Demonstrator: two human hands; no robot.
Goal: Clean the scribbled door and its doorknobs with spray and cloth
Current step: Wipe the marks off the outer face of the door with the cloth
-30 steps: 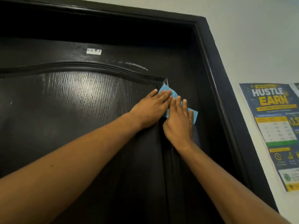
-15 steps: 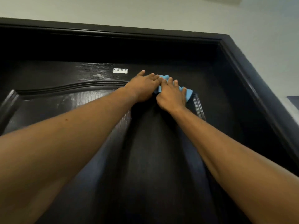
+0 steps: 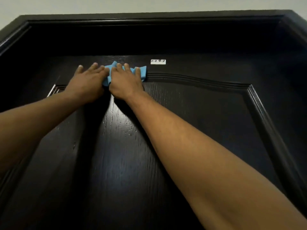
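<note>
Both hands lay flat on the door (image 3: 191,122), just left of the white label (image 3: 158,61). Right hand (image 3: 125,83) pressed the blue cloth (image 3: 142,71), fingers straight; left hand (image 3: 87,84), fingers spread, touched its edge.

I face an indoor doorway, likely a shared building: a dark wood-grain panelled door (image 3: 191,113) bearing a small white room label (image 3: 158,61), set in a plain pale wall (image 3: 99,5).

right hand (image 3: 125,82) hides most of the cloth (image 3: 142,71).
</note>
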